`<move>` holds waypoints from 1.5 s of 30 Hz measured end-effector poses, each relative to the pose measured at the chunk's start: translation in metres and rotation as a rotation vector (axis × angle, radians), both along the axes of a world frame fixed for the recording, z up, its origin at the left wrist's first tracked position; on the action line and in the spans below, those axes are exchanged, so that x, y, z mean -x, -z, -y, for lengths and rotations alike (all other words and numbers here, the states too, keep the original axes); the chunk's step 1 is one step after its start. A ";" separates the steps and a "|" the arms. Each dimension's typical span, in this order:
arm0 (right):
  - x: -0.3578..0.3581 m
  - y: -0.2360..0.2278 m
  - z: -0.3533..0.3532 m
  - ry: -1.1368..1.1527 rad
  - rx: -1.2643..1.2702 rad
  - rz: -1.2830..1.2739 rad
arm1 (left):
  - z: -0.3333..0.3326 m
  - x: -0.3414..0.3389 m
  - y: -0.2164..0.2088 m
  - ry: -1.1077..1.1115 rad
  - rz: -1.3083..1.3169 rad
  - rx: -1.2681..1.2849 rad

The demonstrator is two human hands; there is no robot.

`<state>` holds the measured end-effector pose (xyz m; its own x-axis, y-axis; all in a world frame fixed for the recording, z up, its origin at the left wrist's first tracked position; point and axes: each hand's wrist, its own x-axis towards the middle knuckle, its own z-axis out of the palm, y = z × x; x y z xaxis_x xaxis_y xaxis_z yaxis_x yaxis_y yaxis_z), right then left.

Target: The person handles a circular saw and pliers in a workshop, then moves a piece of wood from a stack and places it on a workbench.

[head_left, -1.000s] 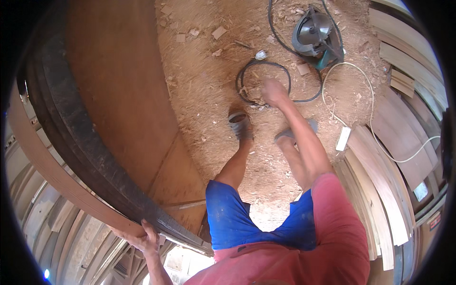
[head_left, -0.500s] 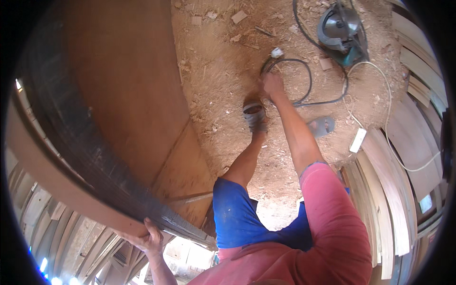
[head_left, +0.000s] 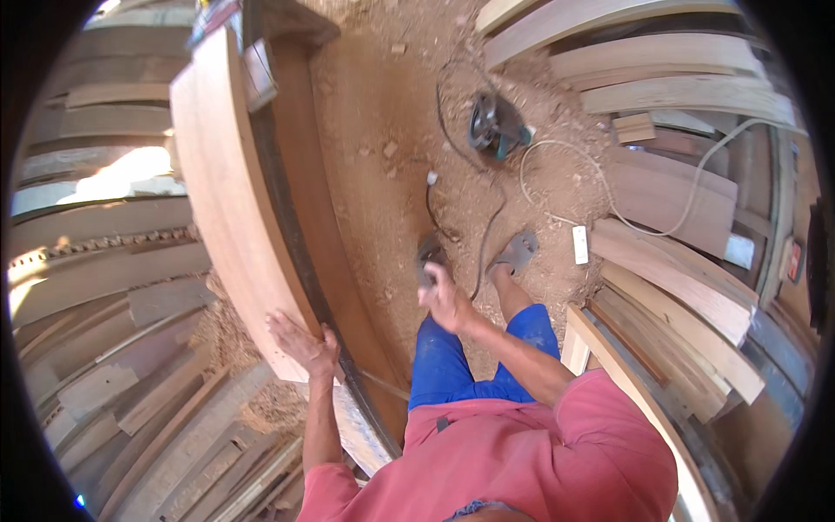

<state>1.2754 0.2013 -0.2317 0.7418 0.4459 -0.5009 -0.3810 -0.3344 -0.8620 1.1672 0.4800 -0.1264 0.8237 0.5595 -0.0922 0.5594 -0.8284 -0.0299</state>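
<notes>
The left hand point(head_left: 300, 341) is lying flat, fingers spread, on the near edge of one large wooden panel point(head_left: 228, 200). Right of the panel, the right hand point(head_left: 442, 296) is hanging half curled, grasping nothing, above a strip of open dirt floor point(head_left: 383, 174) where one power tool point(head_left: 494, 126) and its black cord point(head_left: 484, 239) are lying.

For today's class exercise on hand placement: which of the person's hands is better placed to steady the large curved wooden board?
Left. The left hand already rests flat on the large curved wooden board's near edge. The right hand hangs free above the sawdust floor, apart from the board, so it would probably have to reach across.
</notes>
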 end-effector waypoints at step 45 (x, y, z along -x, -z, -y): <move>-0.133 -0.164 0.043 0.342 -0.780 0.078 | 0.150 -0.044 -0.258 1.142 -0.365 1.479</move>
